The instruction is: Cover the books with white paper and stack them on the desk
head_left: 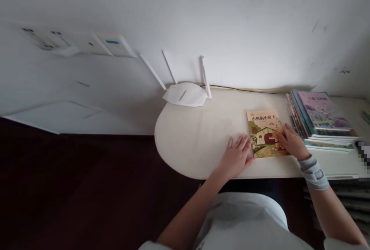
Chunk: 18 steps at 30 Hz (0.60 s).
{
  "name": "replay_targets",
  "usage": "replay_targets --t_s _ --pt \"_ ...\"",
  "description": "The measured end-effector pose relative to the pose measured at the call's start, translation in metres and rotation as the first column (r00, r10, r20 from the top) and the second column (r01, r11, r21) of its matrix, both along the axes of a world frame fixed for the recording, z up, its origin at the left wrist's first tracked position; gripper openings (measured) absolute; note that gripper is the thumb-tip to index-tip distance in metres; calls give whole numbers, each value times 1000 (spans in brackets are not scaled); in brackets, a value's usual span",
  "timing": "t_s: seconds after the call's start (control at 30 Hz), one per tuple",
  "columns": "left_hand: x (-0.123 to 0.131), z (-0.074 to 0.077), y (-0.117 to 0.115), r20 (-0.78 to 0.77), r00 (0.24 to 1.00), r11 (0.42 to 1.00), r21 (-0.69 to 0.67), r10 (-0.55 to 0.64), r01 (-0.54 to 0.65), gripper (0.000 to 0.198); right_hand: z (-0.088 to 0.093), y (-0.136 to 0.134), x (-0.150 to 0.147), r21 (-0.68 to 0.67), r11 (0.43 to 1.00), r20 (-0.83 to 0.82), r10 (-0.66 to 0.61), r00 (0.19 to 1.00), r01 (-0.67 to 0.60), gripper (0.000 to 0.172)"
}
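A picture book (264, 136) with a yellow-green cover, Chinese title and a drawn house lies face up on the white table. Flat on the tabletop, my left hand (235, 156) has its fingers spread, with fingertips and thumb beside the book's lower left edge. At the book's right edge is my right hand (295, 142), its thumb over the cover and its other fingers along the edge, partly hidden. A grey wrist brace (314, 173) wraps my right wrist. Just right of that hand stands a stack of books (325, 109), a pink one on top and several leaning at its left side.
A white router (186, 94) with upright antennas sits at the back of the white table (185, 138), against the wall. Its cable (245, 89) runs along the wall behind the books. Wall sockets (78, 44) are at upper left. Dark floor (86, 188) lies left of the table's rounded end.
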State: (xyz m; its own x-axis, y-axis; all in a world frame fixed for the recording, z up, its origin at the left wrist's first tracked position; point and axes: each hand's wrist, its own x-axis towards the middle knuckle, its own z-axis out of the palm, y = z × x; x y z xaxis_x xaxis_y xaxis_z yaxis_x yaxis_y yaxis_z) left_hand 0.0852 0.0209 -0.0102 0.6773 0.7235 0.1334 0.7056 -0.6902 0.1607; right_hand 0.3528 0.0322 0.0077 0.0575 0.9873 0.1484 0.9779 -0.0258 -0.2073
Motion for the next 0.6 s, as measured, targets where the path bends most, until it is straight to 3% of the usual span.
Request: replay_targets --t_s 0.13,0.23,0.33,0.4,0.5,0.6 --pt "0 0 1 7 1000 1000 -12 -4 4 60 30 -3 1 157 983 -233 134 963 -99 60" --pt "-1 3 2 19 999 999 -26 -35 35 60 67 0 -14 223 934 -450 352 820 -279 49" --pt "-3 9 0 29 994 994 -36 -103 104 60 92 13 -48 284 845 -501 533 682 -453 50" --pt "-4 12 -4 33 992 992 -32 -123 124 57 95 27 -74 283 802 -464 595 656 -527 57" --pt "-8 13 -11 29 994 995 0 -101 101 51 83 43 -107 161 770 -317 633 706 -618 63" --pt "-14 9 -15 0 998 997 34 65 -65 53 65 46 -123 -62 762 -38 644 764 -645 64"
